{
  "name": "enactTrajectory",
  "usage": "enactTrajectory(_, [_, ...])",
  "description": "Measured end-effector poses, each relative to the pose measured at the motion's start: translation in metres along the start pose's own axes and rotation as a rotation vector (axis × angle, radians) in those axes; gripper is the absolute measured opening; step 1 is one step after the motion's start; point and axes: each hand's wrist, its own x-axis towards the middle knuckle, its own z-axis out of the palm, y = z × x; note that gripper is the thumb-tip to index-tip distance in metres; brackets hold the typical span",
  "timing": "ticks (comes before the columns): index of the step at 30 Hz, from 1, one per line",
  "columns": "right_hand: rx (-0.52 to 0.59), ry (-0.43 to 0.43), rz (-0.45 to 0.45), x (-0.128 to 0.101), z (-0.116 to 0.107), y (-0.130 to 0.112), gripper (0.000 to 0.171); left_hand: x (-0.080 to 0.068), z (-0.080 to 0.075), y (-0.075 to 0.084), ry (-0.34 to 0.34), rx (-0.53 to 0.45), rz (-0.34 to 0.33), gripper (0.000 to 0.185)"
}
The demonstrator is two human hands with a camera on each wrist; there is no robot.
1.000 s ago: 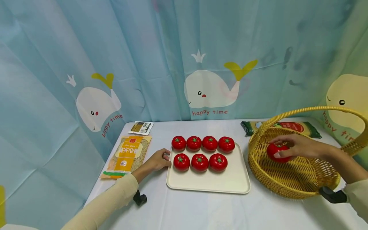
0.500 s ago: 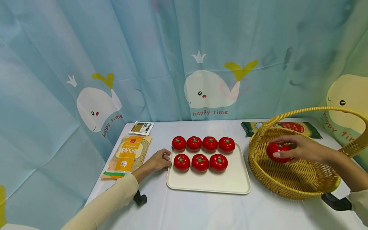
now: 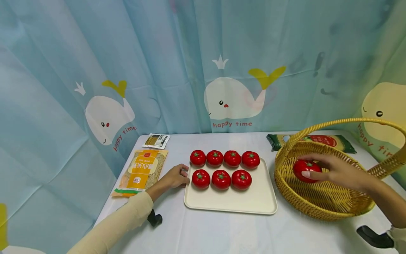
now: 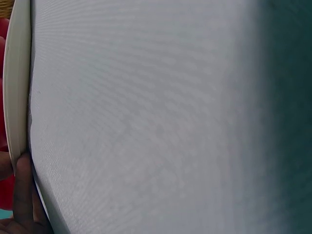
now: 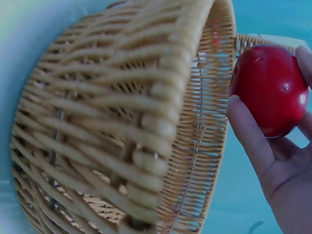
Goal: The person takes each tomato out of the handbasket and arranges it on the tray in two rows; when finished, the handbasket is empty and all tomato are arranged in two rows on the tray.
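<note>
My right hand (image 3: 334, 171) grips a red tomato (image 3: 307, 171) over the inside of the yellow wicker basket (image 3: 298, 203). In the right wrist view the fingers and thumb wrap the tomato (image 5: 270, 90) beside the basket rim (image 5: 168, 105). At the left edge of the cream tray (image 3: 228, 206), my left hand (image 3: 174, 177) pinches the rim. The left wrist view shows a finger (image 4: 23, 187) under the tray wall (image 4: 18, 87), with the thumb on its other side. Several tomatoes (image 3: 221, 180) sit on the tray in two rows, the front row shorter.
An orange bag of noodles (image 3: 141, 170) lies left of the tray, with a small flat packet (image 3: 157, 141) behind it. A green package (image 3: 344, 143) lies behind the basket, whose tall handle (image 3: 349, 121) arches over it. A blue whale-print curtain (image 3: 177, 70) hangs behind the table.
My right hand has sunk slightly with the tomato, and its forearm has shifted down and right. The left hand, the tray and the tomatoes on it stay put.
</note>
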Motion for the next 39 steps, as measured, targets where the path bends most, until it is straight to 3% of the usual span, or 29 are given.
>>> enactTrajectory(10, [0.019,0.074,0.027,-0.007,0.003,-0.011,0.05,-0.001,-0.001,0.0,-0.018,-0.021,0.003,0.048])
enactTrajectory(20, [0.063,0.064,0.07,-0.014,0.007,-0.028,0.06,-0.001,0.0,0.0,-0.015,-0.022,0.011,0.047])
enactTrajectory(31, [0.188,0.057,0.011,-0.019,0.022,-0.047,0.059,0.0,-0.001,0.0,-0.008,-0.015,0.004,0.048])
enactTrajectory(39, [0.191,0.085,-0.008,-0.014,0.033,-0.065,0.051,0.0,-0.001,-0.001,-0.007,-0.018,0.007,0.047])
